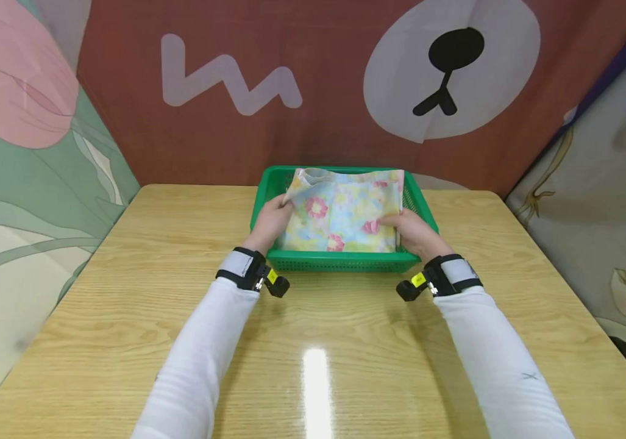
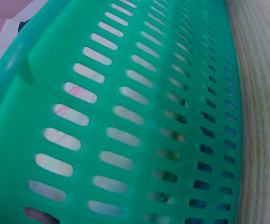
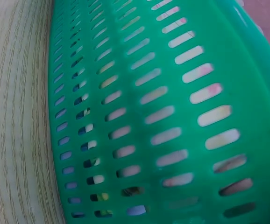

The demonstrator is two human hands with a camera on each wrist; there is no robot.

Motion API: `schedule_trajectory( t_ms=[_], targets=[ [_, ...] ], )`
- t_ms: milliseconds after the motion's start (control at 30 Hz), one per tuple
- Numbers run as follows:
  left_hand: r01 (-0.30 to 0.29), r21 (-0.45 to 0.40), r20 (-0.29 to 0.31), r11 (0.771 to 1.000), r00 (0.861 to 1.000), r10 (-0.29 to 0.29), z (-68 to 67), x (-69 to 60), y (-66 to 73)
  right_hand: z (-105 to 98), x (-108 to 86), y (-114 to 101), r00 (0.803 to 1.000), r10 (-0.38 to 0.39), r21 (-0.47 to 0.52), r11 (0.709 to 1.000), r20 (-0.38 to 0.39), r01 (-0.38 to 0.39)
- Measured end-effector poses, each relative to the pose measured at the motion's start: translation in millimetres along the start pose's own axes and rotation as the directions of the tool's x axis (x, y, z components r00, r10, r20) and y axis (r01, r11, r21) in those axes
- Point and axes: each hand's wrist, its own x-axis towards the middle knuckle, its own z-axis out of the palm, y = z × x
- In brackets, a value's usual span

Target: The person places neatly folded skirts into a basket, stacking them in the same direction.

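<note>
A folded floral cloth, pale blue and yellow with pink flowers, lies in a green plastic basket. My left hand grips the cloth's left edge, where a fold is raised and curls over. At the right edge my right hand pinches the cloth, its thumb on top and most of its fingers hidden. Both wrist views are filled by the slotted side of the basket, with bits of patterned fabric showing through the slots. Neither hand shows clearly there.
The basket stands near the back edge of a light wooden table. Right behind it hangs a brown printed curtain. More patterned fabric hangs at the left, and grey fabric at the right.
</note>
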Motion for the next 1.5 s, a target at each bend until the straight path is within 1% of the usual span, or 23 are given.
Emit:
schedule_trajectory(
  t_ms=[100,167,267,333,433,500,700,767,867,900,933,1000,1033,1067,1100,1133,1167,1233,1300,1333,1400,1433,1500],
  targets=[
    [0.007,-0.002,0.005,1.000,1.000,-0.007,-0.3,-1.0,-0.9,0,2.7,2,1.000,0.013,-0.033,0.999,0.004,-0.013],
    [0.009,0.026,0.012,1.000,1.000,-0.010,-0.4,-1.2,-1.0,0,4.4,2,1.000,0.029,-0.076,0.997,0.009,-0.029],
    [0.032,0.068,0.027,0.997,0.999,-0.034,0.4,0.0,-0.8,0,5.9,3,0.999,0.045,-0.161,0.986,0.030,-0.040],
    [0.044,0.103,0.034,0.994,0.998,-0.048,1.4,1.1,-1.1,0,6.0,3,0.998,0.056,-0.181,0.982,0.041,-0.048],
    [0.066,0.120,0.045,0.991,0.996,-0.072,2.1,1.6,-2.0,0,6.5,4,0.997,0.067,-0.191,0.980,0.048,-0.057],
    [0.070,0.129,0.060,0.989,0.995,-0.078,2.3,1.8,-2.5,1,6.7,4,0.996,0.074,-0.204,0.977,0.042,-0.064],
    [0.076,0.156,0.126,0.985,0.987,-0.096,2.2,2.5,-2.1,1,7.0,5,0.996,0.074,-0.288,0.956,0.048,-0.057],
    [0.078,0.144,0.135,0.987,0.986,-0.097,2.2,3.0,-1.7,2,6.8,5,0.996,0.078,-0.318,0.946,0.036,-0.063],
    [0.067,0.116,0.137,0.991,0.987,-0.083,2.1,3.6,-1.9,3,6.6,5,0.996,0.086,-0.373,0.924,-0.021,-0.088],
    [0.051,0.119,0.139,0.992,0.988,-0.068,2.1,3.3,-2.0,4,6.5,5,0.995,0.086,-0.391,0.915,-0.042,-0.096],
    [0.029,0.130,0.143,0.991,0.989,-0.048,2.1,2.9,-2.3,4,6.0,5,0.994,0.085,-0.414,0.904,-0.072,-0.107],
    [-0.010,0.125,0.149,0.992,0.989,-0.009,2.4,1.1,-2.7,6,3.9,4,0.987,0.074,-0.468,0.874,-0.142,-0.133],
    [-0.042,0.136,0.139,0.990,0.990,0.023,2.5,0.3,-2.6,7,2.8,4,0.983,0.056,-0.499,0.856,-0.173,-0.137],
    [-0.073,0.146,0.123,0.987,0.991,0.055,2.6,-0.7,-2.4,8,1.8,4,0.978,0.026,-0.539,0.831,-0.206,-0.136],
    [-0.110,0.161,0.099,0.981,0.991,0.094,2.6,-1.6,-2.0,9,0.9,3,0.971,-0.018,-0.590,0.797,-0.239,-0.131],
    [-0.141,0.165,0.074,0.976,0.989,0.130,2.7,-2.3,-1.7,10,-0.2,3,0.961,-0.069,-0.644,0.754,-0.268,-0.126],
    [-0.173,0.166,0.045,0.971,0.985,0.168,2.8,-3.3,-0.8,11,-1.0,2,0.952,-0.126,-0.697,0.708,-0.280,-0.112],
    [-0.243,0.200,-0.002,0.949,0.969,0.248,2.9,-4.4,0.8,14,-1.6,2,0.929,-0.251,-0.783,0.619,-0.271,-0.061],
    [-0.281,0.206,0.000,0.937,0.958,0.287,3.2,-5.7,2.2,16,-0.9,2,0.908,-0.348,-0.837,0.547,-0.234,-0.006],
    [-0.286,0.202,0.019,0.937,0.957,0.288,3.3,-6.3,2.6,17,-0.4,3,0.904,-0.374,-0.851,0.524,-0.208,0.021],
    [-0.265,0.193,0.067,0.945,0.964,0.257,3.5,-7.5,2.9,18,0.8,5,0.912,-0.379,-0.858,0.509,-0.155,0.066],
    [-0.240,0.193,0.090,0.951,0.970,0.226,3.5,-8.0,2.4,18,1.3,6,0.922,-0.365,-0.861,0.503,-0.129,0.079],
    [-0.176,0.194,0.140,0.965,0.979,0.150,3.4,-9.2,1.0,19,1.5,7,0.950,-0.298,-0.860,0.506,-0.096,0.072]
  ],
)
